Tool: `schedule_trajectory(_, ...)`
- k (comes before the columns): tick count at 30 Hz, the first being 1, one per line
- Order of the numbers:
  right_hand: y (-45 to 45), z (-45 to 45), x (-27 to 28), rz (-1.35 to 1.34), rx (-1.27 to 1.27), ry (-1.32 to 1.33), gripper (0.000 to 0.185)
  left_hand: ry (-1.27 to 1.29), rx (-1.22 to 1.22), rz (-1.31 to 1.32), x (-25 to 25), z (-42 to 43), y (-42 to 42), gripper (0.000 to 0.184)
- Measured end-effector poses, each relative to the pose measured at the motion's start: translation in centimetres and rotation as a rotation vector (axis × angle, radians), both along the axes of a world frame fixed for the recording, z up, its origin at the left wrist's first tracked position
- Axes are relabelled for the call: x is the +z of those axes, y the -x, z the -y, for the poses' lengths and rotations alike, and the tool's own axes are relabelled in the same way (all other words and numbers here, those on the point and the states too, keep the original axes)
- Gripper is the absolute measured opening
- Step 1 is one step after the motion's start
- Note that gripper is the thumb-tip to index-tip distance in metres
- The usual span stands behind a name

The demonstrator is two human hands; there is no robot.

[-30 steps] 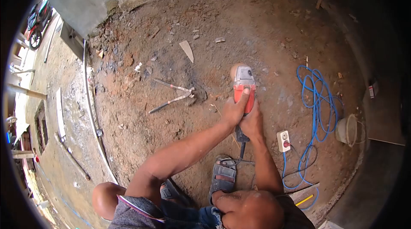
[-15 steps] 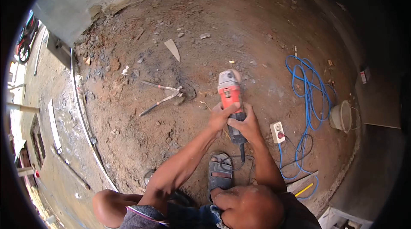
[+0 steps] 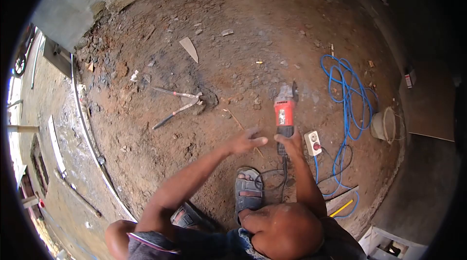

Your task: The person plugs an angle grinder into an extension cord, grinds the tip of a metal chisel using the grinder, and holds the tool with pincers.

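Observation:
A red and black angle grinder [image 3: 284, 114] is held by its black rear part in my right hand [image 3: 292, 144], its head pointing away from me over the dirt floor. My left hand [image 3: 247, 142] is off the tool, just left of it, with thumb and fingers apart and nothing in it. The grinder's black cord runs down beside my sandal [image 3: 248, 194]. Just right of my right hand lies a white socket block [image 3: 313, 142] with a plug in it. A thin stick [image 3: 243, 129] lies on the dirt near my left hand.
Long-handled cutters [image 3: 177, 107] lie left of centre, with a pointed flat shard [image 3: 189, 49] beyond them. On the right are a tangled blue cable [image 3: 346, 99] and a bucket [image 3: 384, 125]. A yellow strip [image 3: 342, 208] lies at the lower right, and a long pale strip [image 3: 87, 133] runs along the left.
My left hand has let go of the grinder and moved left, its fingers opening. The grinder has swung to the right in my right hand. The view has shifted somewhat.

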State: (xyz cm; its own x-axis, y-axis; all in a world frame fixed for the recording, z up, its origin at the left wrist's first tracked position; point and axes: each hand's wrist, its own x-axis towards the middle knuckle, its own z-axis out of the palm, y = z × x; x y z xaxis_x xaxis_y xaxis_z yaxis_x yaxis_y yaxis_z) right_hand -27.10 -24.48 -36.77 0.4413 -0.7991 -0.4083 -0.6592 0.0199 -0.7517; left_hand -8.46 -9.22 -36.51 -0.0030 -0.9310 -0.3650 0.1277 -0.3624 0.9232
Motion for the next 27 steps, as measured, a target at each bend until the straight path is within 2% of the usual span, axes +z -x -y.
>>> schedule_trajectory(3, 1.7, 3.2, -3.4, -0.295, -0.072, 0.274, 0.08, 0.034, -0.359, 0.371, 1.1, -3.8, -4.9, 0.069)
schedule_trajectory(5, 1.8, 3.9, -3.9, -0.418, -0.108, 0.367, 0.084, -0.062, -0.45, 0.454, 0.6, -6.3, -8.2, 0.06)
schedule_trajectory(7, 1.6, 4.3, -3.5, -0.511, -0.111, 0.424, 0.088, -0.222, -0.446, 0.561, 3.0, -8.5, -11.0, 0.054)
schedule_trajectory(9, 1.9, 4.6, -4.1, -0.579, -0.121, 0.444, 0.092, -0.199, -0.392, 0.727, 3.0, -11.3, -13.5, 0.042)
schedule_trajectory(11, 2.3, 5.3, -5.5, -0.595, -0.136, 0.459, 0.095, -0.157, -0.278, 0.873, 0.7, -14.2, -16.3, 0.032)
schedule_trajectory(13, 3.1, 6.0, -7.8, -0.554, -0.125, 0.455, 0.097, -0.401, -0.081, 0.927, 0.5, -15.5, -17.5, 0.025)
schedule_trajectory(15, 3.5, 5.9, -8.6, -0.505, -0.118, 0.53, 0.098, -0.296, 0.188, 0.927, -0.5, -16.7, -18.0, 0.027)
schedule_trajectory(17, 3.1, 5.5, -8.2, -0.544, -0.112, 0.554, 0.097, -0.382, 0.237, 0.91, -0.7, -16.4, -18.4, 0.03)
schedule_trajectory(19, 2.6, 5.1, -7.5, -0.543, -0.116, 0.575, 0.096, -0.278, 0.301, 1.004, -1.1, -15.9, -18.2, 0.033)
schedule_trajectory(20, 2.5, 5.0, -7.2, -0.524, -0.119, 0.578, 0.095, -0.217, 0.326, 1.051, -1.4, -15.3, -18.2, 0.036)
schedule_trajectory(23, 2.2, 4.5, -6.6, -0.471, -0.137, 0.528, 0.092, -0.307, 0.236, 1.134, -2.9, -13.8, -18.8, 0.039)
schedule_trajectory(24, 2.3, 4.4, -6.6, -0.449, -0.133, 0.527, 0.092, -0.3, 0.196, 1.235, -4.6, -13.8, -19.3, 0.037)
schedule_trajectory(27, 2.4, 4.5, -6.6, -0.374, -0.119, 0.523, 0.091, -0.463, 0.103, 1.214, -6.6, -13.4, -19.7, 0.033)
